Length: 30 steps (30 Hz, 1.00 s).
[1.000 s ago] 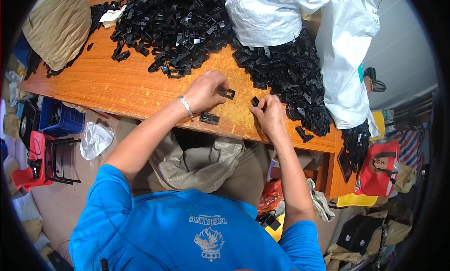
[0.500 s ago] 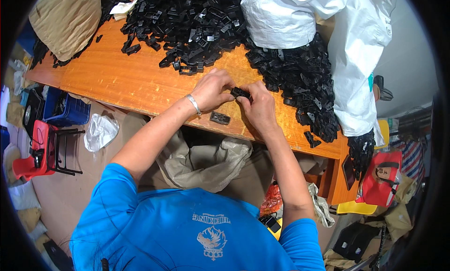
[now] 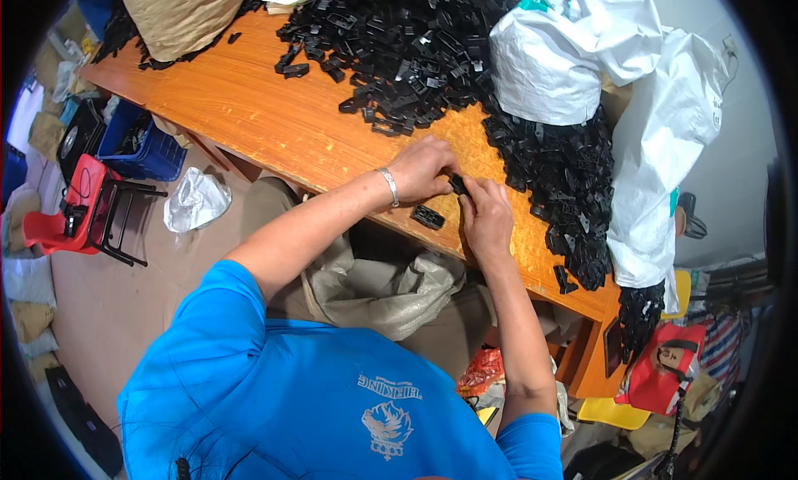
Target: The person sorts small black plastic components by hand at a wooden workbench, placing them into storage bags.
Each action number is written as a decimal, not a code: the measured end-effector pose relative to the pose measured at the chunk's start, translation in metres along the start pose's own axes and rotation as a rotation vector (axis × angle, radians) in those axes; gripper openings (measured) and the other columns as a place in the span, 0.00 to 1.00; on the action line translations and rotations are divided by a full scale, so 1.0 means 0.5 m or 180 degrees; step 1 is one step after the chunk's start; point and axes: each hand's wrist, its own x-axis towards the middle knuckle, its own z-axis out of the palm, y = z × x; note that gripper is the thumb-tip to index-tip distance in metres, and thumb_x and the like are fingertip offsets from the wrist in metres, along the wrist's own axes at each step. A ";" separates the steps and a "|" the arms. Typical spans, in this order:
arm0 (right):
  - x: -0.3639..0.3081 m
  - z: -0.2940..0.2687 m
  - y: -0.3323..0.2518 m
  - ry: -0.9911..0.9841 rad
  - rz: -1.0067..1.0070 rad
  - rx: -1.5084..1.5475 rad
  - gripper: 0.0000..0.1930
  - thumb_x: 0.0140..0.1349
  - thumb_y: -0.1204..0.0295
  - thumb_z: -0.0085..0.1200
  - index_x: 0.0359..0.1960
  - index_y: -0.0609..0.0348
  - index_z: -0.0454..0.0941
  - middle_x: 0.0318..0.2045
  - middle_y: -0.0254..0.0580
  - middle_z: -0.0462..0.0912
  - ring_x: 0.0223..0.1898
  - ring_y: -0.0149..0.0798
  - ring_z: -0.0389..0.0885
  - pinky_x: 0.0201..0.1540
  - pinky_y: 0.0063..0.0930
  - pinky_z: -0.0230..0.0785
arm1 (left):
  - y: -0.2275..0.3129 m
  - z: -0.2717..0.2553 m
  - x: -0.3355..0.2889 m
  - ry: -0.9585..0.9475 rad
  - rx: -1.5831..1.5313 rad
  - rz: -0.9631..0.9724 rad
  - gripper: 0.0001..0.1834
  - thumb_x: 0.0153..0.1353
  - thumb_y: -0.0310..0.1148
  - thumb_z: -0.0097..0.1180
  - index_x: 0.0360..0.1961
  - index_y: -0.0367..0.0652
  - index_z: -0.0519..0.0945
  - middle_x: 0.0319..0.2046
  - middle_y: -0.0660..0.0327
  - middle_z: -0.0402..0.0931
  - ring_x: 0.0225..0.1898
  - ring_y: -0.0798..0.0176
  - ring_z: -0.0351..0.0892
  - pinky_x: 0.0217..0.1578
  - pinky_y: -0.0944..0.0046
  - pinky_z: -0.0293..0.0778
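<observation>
Here, around mid-frame, the fingers of the left hand [image 3: 420,171] and right hand [image 3: 488,220] grasp a small black part [image 3: 457,184] over the wooden surface [image 3: 274,118]; a second black piece [image 3: 427,217] lies lower left.

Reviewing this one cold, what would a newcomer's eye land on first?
A big heap of small black parts lies across the far side of the wooden table, with a second black pile to its right, beside white sacks. The bright blue shirt fills the lower middle of the view. Above it, the left hand and right hand meet at one black piece.
</observation>
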 end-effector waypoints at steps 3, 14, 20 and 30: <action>-0.017 0.001 -0.025 0.0015 0.0306 0.0420 0.16 0.61 0.78 0.69 0.52 0.62 0.89 0.45 0.49 0.87 0.49 0.56 0.83 0.56 0.47 0.76 | 0.001 -0.033 -0.030 -0.0011 -0.0117 0.0062 0.16 0.58 0.29 0.73 0.48 0.43 0.87 0.44 0.55 0.81 0.53 0.47 0.78 0.58 0.51 0.76; -0.084 -0.003 -0.171 -0.0295 -0.0267 0.0558 0.22 0.60 0.78 0.68 0.58 0.60 0.85 0.49 0.52 0.84 0.51 0.57 0.82 0.56 0.48 0.75 | -0.045 -0.096 -0.071 0.1080 0.1148 -0.0370 0.17 0.57 0.23 0.73 0.48 0.40 0.86 0.46 0.55 0.80 0.53 0.45 0.78 0.54 0.49 0.77; -0.111 -0.027 -0.145 -0.0290 -0.0585 0.0755 0.20 0.57 0.73 0.72 0.53 0.56 0.86 0.47 0.47 0.86 0.50 0.55 0.85 0.54 0.50 0.78 | 0.002 -0.057 -0.065 0.0648 0.0595 -0.0104 0.15 0.59 0.24 0.72 0.47 0.42 0.85 0.44 0.54 0.81 0.51 0.44 0.80 0.53 0.50 0.78; 0.027 -0.066 0.132 0.0293 0.0750 -0.1025 0.15 0.65 0.75 0.68 0.54 0.60 0.87 0.51 0.52 0.84 0.50 0.58 0.87 0.52 0.48 0.82 | 0.028 -0.018 -0.039 0.0388 0.0281 0.0256 0.15 0.59 0.23 0.71 0.48 0.42 0.85 0.44 0.55 0.83 0.51 0.45 0.80 0.54 0.50 0.78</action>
